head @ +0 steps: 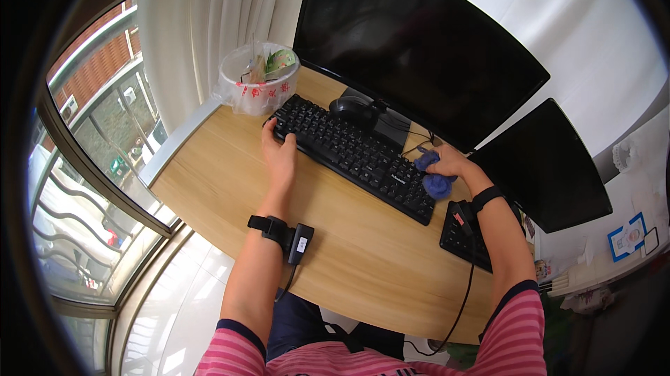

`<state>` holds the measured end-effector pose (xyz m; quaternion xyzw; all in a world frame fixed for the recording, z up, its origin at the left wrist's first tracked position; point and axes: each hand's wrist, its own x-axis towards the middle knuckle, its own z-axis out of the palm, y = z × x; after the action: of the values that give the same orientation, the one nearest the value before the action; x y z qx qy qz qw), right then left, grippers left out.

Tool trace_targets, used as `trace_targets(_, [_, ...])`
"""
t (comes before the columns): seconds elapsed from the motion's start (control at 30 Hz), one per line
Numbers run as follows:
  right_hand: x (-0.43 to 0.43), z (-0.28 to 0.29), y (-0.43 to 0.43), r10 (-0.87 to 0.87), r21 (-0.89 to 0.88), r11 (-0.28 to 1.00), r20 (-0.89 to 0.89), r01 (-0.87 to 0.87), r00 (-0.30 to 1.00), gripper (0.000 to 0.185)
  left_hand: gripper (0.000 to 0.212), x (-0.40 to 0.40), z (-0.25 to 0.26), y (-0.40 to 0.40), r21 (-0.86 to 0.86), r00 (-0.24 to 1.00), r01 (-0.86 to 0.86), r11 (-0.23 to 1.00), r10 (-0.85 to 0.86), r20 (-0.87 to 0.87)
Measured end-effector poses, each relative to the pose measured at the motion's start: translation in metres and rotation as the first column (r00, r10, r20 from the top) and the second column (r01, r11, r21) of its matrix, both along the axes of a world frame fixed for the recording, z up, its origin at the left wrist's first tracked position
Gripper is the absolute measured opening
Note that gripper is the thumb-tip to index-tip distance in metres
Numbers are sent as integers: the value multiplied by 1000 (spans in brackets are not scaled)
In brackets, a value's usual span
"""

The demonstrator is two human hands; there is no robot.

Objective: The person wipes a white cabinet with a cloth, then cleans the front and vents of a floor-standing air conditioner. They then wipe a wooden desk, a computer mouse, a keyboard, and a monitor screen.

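Note:
A black computer keyboard (345, 153) lies slantwise on the wooden desk (335, 250). At its left end my left hand (279, 152) grips the edge, with fingertips over the corner keys. My right hand (447, 160) holds a bunched blue cloth (437, 186) against the keyboard's right end, over the number keys. Part of the cloth bulges out below my fingers. Behind the keyboard rests a black mouse (348, 107), close to the monitor stand.
A large dark monitor (419, 41) stands at the back, a smaller screen (544, 166) to its right. A second keyboard (463, 240) lies partly under my right forearm. A bag-lined white bin (259, 80) sits at the back left. Cables (466, 302) trail from both wrist devices.

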<state>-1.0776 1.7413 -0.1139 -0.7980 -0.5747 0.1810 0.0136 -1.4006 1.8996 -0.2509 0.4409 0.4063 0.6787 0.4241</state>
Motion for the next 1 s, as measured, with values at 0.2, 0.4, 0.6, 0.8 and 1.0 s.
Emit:
trace_targets(0.2, [-33, 6, -2, 84, 90, 990, 244, -109, 966, 34, 46, 1, -2, 1, -7, 997, 14, 1000, -15, -79])
trace_targets(0.4, [-10, 21, -43, 268, -124, 963, 456, -237, 848, 33, 41, 2, -11, 9, 11, 992, -23, 1000, 24, -122])
trace_targets(0.6, [2, 45, -47, 238, -216, 967, 589, -133, 772, 36, 40, 0, -2, 4, -63, 993, 21, 998, -28, -113])
trace_targets(0.8, [-71, 41, 17, 149, 259, 935, 335, -243, 930, 42, 40, 1, -4, 2, -10, 992, -5, 1000, 4, -126])
trace_targets(1.0, [-133, 8, 96, 280, 429, 803, 344, -415, 897, 34, 40, 2, 5, -6, -30, 990, -33, 999, 29, -136])
